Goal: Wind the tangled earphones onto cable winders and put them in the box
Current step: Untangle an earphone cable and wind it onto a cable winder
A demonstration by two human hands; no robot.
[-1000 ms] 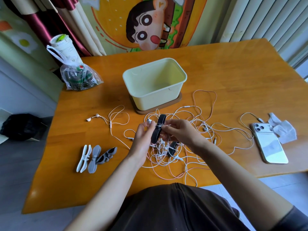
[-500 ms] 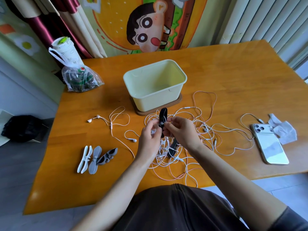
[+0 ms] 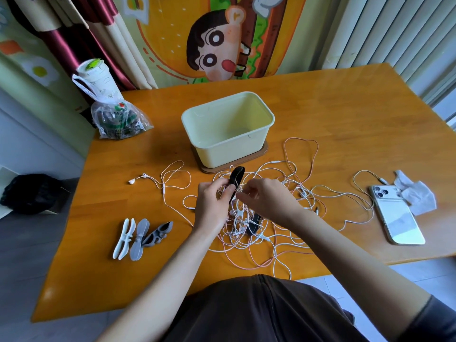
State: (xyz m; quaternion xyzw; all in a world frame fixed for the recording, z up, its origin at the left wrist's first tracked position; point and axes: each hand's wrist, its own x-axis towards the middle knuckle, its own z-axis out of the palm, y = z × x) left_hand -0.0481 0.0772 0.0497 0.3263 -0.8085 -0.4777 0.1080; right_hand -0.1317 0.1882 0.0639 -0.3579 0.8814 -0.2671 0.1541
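An orange wooden bench (image 3: 345,114) stands before a cartoon curtain (image 3: 222,45). Just in front of the pale yellow box (image 3: 227,154), the left hand (image 3: 212,206) grips a black cable winder (image 3: 236,175) upright. The right hand (image 3: 269,201) pinches a strand of the tangled earphones (image 3: 237,219), which sprawl in front of the box beneath both hands. Three spare winders (image 3: 138,235) lie to its front left.

The desk (image 3: 345,114) is wood under an orange, glossy varnish that mirrors the window light. The box (image 3: 229,150) is pale yellow plastic, smooth, with a low sheen; the board (image 3: 261,154) under it looks like matt brown wood. The earphone cables (image 3: 237,233) have smooth white and pink sheathing. The black cable winder (image 3: 236,176) in my left hand (image 3: 212,206) is matt and rubber-like. The spare cable winders (image 3: 140,239) are matt, white and grey. The phone (image 3: 397,218) has a glossy back. The tissue (image 3: 417,196) is crumpled white paper. The bag (image 3: 118,122) is clear, crinkled plastic film. My shirt (image 3: 259,312) is dark matt cloth.
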